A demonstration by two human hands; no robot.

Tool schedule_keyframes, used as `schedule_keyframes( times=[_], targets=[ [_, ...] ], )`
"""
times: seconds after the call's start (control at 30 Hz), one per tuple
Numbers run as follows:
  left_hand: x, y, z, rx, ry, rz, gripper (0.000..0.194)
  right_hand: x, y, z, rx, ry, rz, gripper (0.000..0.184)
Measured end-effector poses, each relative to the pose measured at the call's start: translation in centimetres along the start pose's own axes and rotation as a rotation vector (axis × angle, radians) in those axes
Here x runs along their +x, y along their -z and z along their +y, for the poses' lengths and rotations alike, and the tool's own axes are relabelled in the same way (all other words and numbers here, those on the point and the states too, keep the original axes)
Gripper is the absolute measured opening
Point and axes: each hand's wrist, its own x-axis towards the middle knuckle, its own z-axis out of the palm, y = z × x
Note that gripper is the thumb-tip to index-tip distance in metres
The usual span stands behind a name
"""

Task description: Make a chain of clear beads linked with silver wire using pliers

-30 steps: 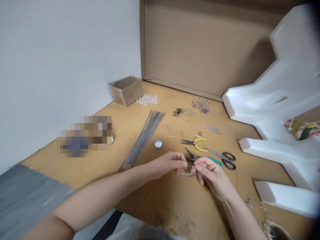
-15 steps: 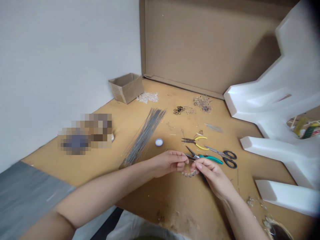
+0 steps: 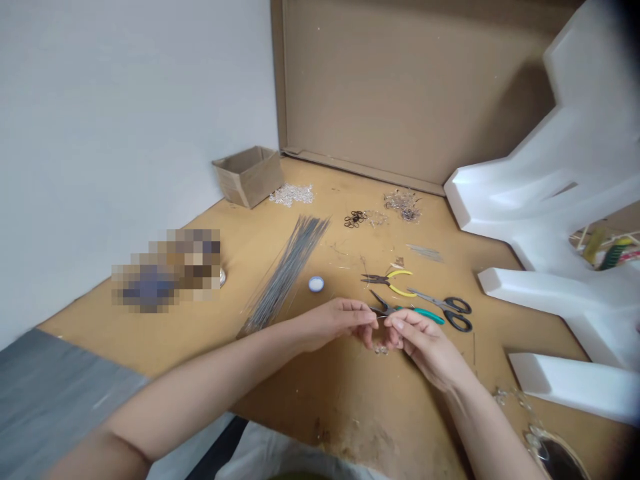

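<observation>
My left hand (image 3: 353, 320) and my right hand (image 3: 413, 337) are close together above the front of the table, both with fingers pinched. Between them they hold a thin wire strung with clear beads (image 3: 381, 350), bent into a small loop. The beads hang below the fingers, and part of the loop is hidden behind them. Just beyond the hands lie green-handled pliers (image 3: 425, 315), partly covered by my fingers. Farther off are yellow-handled pliers (image 3: 387, 280) and black-handled scissors (image 3: 447, 307). A small white dish with a blue rim (image 3: 316, 285) sits beyond my left hand.
A bundle of grey wires (image 3: 290, 270) lies left of centre. Clear beads (image 3: 291, 194) are piled beside a cardboard box (image 3: 249, 177). Black rings (image 3: 355, 219) and a tangle of wire pieces (image 3: 403, 203) lie farther back. White foam (image 3: 525, 283) borders the right side.
My hands have drawn slightly closer together, and fewer beads show below the fingers. The view has shifted a little; the tools lie where they were.
</observation>
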Motion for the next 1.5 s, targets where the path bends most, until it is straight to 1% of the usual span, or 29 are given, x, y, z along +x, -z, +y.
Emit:
schedule_keyframes(
  times=[0.07,0.13,0.3,0.4,0.47,0.6,0.7,0.83,0.93,1.1,1.2,1.3,1.37,1.43,1.5],
  targets=[
    [-0.1,0.1,-0.1,0.083,0.011,-0.004,0.028,0.1,0.0,0.2,-0.026,-0.018,-0.014,0.019],
    [-0.1,0.0,-0.2,0.081,0.0,0.0,0.027,0.1,-0.1,0.2,-0.012,-0.013,-0.021,0.019],
    [0.1,-0.1,-0.3,-0.115,-0.105,0.037,0.022,0.1,-0.3,0.0,0.077,0.018,0.032,0.023],
    [0.1,0.0,-0.2,-0.185,-0.142,0.021,0.02,0.2,-0.3,-0.1,0.102,-0.018,-0.004,0.026],
    [0.1,0.1,-0.2,-0.205,-0.141,0.014,0.019,0.1,-0.2,-0.1,0.115,-0.029,-0.011,0.025],
    [0.2,0.1,-0.2,-0.204,-0.143,0.008,0.02,0.0,-0.1,-0.1,0.097,0.029,0.042,0.021],
    [0.2,0.0,-0.2,-0.218,-0.159,0.011,0.02,0.0,0.0,0.1,0.041,0.049,0.034,0.022],
    [0.2,0.0,-0.3,-0.247,-0.136,0.034,0.017,0.1,-0.1,0.4,0.017,0.05,0.024,0.024],
    [0.3,0.1,-0.4,-0.189,-0.124,0.034,0.019,0.1,-0.2,0.4,0.056,0.064,0.029,0.026],
    [0.5,0.2,-0.6,-0.066,-0.127,0.078,0.025,0.0,-0.4,0.2,0.115,0.109,0.033,0.02],
    [0.6,0.1,-0.8,0.033,-0.143,0.111,0.028,-0.1,-0.4,0.2,0.053,0.13,0.019,0.023],
    [0.6,-0.3,-0.8,0.152,-0.161,0.136,0.029,-0.1,-0.7,0.5,-0.035,0.101,-0.016,0.031],
    [0.5,-0.5,-0.8,0.213,-0.154,0.126,0.028,-0.1,-1.0,0.6,-0.081,0.08,-0.026,0.035],
    [0.4,-0.6,-0.7,0.256,-0.148,0.124,0.027,-0.1,-1.1,0.6,-0.097,0.074,-0.019,0.038],
    [0.3,-0.5,-0.6,0.29,-0.177,0.176,0.026,-0.1,-1.0,0.5,-0.081,0.084,0.01,0.039]
  ],
)
